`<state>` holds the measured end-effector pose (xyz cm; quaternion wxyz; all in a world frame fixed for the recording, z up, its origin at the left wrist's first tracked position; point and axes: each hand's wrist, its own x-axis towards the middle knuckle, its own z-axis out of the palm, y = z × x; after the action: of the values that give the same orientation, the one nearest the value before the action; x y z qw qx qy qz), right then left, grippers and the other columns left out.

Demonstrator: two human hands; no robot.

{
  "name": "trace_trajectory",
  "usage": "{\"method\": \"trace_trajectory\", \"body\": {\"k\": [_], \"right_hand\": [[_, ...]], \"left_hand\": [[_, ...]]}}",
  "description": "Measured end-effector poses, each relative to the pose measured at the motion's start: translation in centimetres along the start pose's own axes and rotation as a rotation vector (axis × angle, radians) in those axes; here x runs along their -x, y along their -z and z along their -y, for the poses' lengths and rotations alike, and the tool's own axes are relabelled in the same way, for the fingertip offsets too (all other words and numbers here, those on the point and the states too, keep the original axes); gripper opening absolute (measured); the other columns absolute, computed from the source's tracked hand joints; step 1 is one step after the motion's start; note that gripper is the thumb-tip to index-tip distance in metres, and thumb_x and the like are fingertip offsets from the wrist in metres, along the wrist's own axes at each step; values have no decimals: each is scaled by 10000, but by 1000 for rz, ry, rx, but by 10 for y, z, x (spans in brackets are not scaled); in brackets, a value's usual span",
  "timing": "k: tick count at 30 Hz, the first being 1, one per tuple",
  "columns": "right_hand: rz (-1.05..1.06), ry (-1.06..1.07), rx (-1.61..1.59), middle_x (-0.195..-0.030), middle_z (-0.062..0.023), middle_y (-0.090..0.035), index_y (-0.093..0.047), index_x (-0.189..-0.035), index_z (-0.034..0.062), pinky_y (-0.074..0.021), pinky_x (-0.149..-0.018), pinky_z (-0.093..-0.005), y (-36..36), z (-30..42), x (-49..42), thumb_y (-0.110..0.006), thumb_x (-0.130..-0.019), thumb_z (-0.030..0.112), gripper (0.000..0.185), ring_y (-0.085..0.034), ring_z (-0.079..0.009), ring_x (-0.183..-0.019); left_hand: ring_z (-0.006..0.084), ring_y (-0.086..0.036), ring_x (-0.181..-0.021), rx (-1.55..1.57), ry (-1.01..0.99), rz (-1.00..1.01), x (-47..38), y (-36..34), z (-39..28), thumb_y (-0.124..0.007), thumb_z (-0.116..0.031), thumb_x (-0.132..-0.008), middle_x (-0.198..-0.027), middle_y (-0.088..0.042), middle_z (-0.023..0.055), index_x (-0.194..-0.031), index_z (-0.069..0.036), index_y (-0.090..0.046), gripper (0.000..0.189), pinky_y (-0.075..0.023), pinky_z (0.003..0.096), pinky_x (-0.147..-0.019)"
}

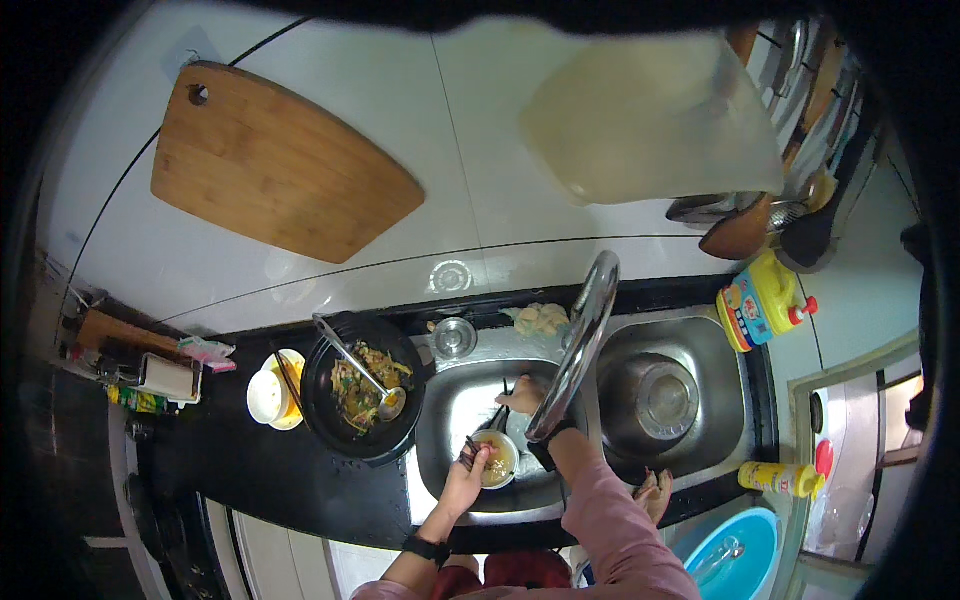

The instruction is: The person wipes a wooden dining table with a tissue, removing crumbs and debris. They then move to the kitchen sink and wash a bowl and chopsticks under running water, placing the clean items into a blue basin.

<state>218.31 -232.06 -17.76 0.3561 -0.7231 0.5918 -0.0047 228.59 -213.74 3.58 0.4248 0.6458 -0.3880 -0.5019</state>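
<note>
My left hand [469, 476] grips the near left rim of a small bowl [513, 466] of cloudy liquid in the left sink basin [450, 390]. Dark thin pieces, perhaps chopstick ends, show by its fingers. Beyond the bowl, my right hand [525, 396] is beside the faucet spout [574, 352], its fingertips at a dark utensil [498, 420] that slants down to the bowl; its grip is unclear. Left of the sink stands a black wok [322, 409] of cooked food, with a metal ladle [349, 356] resting in it.
White bowl [266, 397] and chopsticks [289, 379] lie left of the wok. A metal basin [694, 405] sits in the right sink. Yellow detergent bottle [750, 300], yellow bottle [776, 478], blue tub [757, 532] are at right. A skin-toned thing [655, 496], partly hidden, is behind my right arm.
</note>
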Motion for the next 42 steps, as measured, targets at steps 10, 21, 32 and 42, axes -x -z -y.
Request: {"method": "trace_trajectory", "body": {"k": [10,21,32,42], "right_hand": [[-35,-75,-499,-814,-168,-611,-604,-836,-31,-449,-673,-330,16,9,3,-664,-647,266,358,-597,-251,-781],[-47,384,-630,-807,-55,-603,-569,-905,-9,-484,-605,-247,49,10,19,-535,-866,155,173,-590,-115,-699],[80,750,-601,-967,-111,-422,-540,-1019,29,-421,-719,-301,141,39,198,-590,-806,133,242,-485,-232,-865],[100,435,-805,-874,-75,-399,-517,-990,20,-383,-672,-253,120,46,186,-634,-794,194,288,-433,-148,-755]], "left_hand": [[92,-486,-709,-47,25,-105,-4,-17,12,-443,-242,-926,-756,-546,4,-875,-26,-561,252,-401,236,-658],[168,-548,-922,-100,8,-233,-7,-17,16,-447,-171,-914,-963,-593,99,-1134,15,-505,294,-407,285,-844],[223,-530,-1027,-200,-171,181,-19,-54,10,-416,-3,-847,-1095,-545,131,-1140,-6,-456,296,-400,323,-884],[145,-518,-911,48,-89,492,-50,-49,-10,-496,9,-791,-980,-563,59,-1094,-18,-503,304,-417,286,-820]]}}
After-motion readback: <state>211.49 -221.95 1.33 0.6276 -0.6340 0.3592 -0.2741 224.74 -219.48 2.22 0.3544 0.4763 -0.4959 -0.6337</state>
